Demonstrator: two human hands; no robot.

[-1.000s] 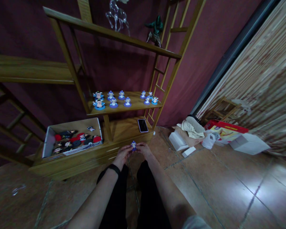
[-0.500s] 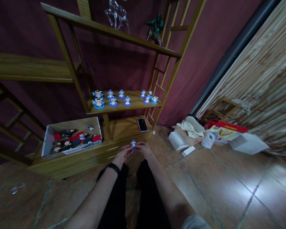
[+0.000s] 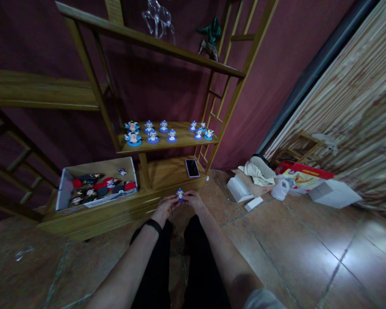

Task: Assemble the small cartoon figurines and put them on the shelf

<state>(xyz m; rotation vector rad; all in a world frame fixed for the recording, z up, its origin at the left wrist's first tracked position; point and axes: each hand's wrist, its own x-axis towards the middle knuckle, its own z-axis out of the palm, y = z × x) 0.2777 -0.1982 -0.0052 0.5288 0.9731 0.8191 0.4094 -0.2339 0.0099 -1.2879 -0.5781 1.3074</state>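
Between my two hands, in front of the cabinet's drawers, is a small purple-and-white figurine, upright. My left hand grips it from the left, and a black band is on that wrist. My right hand has its fingers closed on the figurine's right side. Several similar figurines stand on the wooden shelf ahead: purple ones such as this figurine in the middle, and pink-and-blue pig figurines at the left end.
An open cardboard box with red and black figures sits on the cabinet's left. A phone lies on the lower board. Higher up stand a glass horse and a green statue. White boxes and a plastic bag occupy the right floor.
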